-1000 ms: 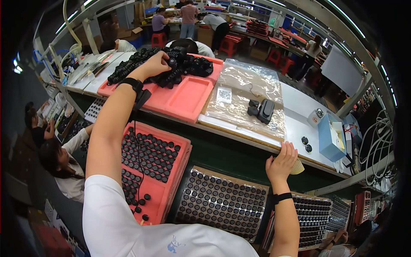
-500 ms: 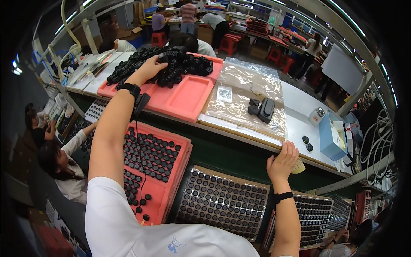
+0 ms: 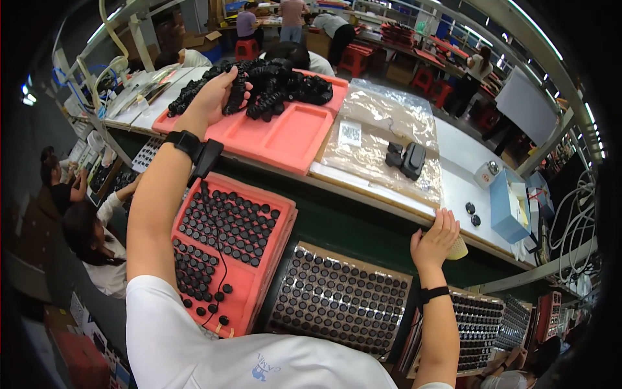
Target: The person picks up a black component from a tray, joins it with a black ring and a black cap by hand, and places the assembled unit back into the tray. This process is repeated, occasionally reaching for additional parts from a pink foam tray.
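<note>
My left hand (image 3: 210, 100) reaches over the upper bench, closed around a ribbed stack of black round parts (image 3: 234, 100). Beside it, a heap of similar black stacks (image 3: 285, 76) covers the far half of a pink-red foam tray (image 3: 256, 155), whose near recesses show bare. Against the bench's front edge rests my right hand (image 3: 433, 243), its fingers stretched out and nothing visible in its grasp. Just behind those fingers is a pale yellow dotted piece (image 3: 459, 249); whether the hand touches it I cannot tell.
Below stand a red foam tray of black round parts (image 3: 233, 227) and a sheet with rows of them (image 3: 340, 301). On the bench lie a clear plastic bag (image 3: 369, 129), a black device (image 3: 413, 161) and a blue box (image 3: 508, 214). Several people work nearby.
My left hand has drawn back slightly from the heap, and a black stack now shows in its curled fingers. My right hand stays at the bench edge. The whole view has shifted slightly.
</note>
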{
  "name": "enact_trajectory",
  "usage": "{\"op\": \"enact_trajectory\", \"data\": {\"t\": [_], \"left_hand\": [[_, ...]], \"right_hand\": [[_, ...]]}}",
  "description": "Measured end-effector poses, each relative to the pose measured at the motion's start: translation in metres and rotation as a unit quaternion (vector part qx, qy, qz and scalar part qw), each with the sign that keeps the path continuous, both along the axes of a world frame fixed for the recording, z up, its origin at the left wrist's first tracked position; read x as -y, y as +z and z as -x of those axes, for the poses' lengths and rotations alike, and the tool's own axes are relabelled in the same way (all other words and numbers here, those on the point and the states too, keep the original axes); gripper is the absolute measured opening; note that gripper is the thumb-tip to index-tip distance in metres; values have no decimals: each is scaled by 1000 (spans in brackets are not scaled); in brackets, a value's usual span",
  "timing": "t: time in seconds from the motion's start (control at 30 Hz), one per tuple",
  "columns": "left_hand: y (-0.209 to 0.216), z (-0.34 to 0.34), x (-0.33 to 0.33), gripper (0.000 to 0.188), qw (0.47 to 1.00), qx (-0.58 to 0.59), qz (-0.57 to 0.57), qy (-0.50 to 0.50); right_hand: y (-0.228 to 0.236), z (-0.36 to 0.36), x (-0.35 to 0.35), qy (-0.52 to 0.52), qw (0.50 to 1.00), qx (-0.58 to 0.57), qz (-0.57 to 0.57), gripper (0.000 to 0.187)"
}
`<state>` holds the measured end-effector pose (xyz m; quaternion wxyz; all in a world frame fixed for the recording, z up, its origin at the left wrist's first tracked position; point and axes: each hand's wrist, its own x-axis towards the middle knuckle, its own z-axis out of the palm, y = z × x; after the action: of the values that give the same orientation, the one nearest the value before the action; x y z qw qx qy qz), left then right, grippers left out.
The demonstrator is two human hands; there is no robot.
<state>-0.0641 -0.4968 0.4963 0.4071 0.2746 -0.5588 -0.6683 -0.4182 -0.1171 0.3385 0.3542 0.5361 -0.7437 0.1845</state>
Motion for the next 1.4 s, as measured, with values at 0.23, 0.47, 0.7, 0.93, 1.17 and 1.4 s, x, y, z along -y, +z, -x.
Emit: {"op": "enact_trajectory", "data": {"t": [0.23, 0.47, 0.7, 0.93, 1.17, 1.4], "left_hand": [[-23, -14, -136, 29, 988, -49, 36, -145], [-53, -53, -276, 30, 983, -16, 66, -173], [-98, -92, -312, 27, 997, 73, -15, 14], [-183, -135, -322, 25, 977, 101, -114, 148], [-307, -137, -322, 25, 947, 242, -113, 178], [-325, -112, -329, 35, 836, 466, 69, 282]], "right_hand": [[-1, 5, 2, 5, 1000, 4, 11, 69], [3, 3, 2, 15, 1000, 12, -6, 69], [3, 5, -7, 27, 1000, 3, -13, 69], [3, 4, -9, 32, 999, -14, -12, 69], [3, 1, -8, 23, 999, -32, -12, 70], [3, 2, -9, 14, 999, -41, -21, 72]]}}
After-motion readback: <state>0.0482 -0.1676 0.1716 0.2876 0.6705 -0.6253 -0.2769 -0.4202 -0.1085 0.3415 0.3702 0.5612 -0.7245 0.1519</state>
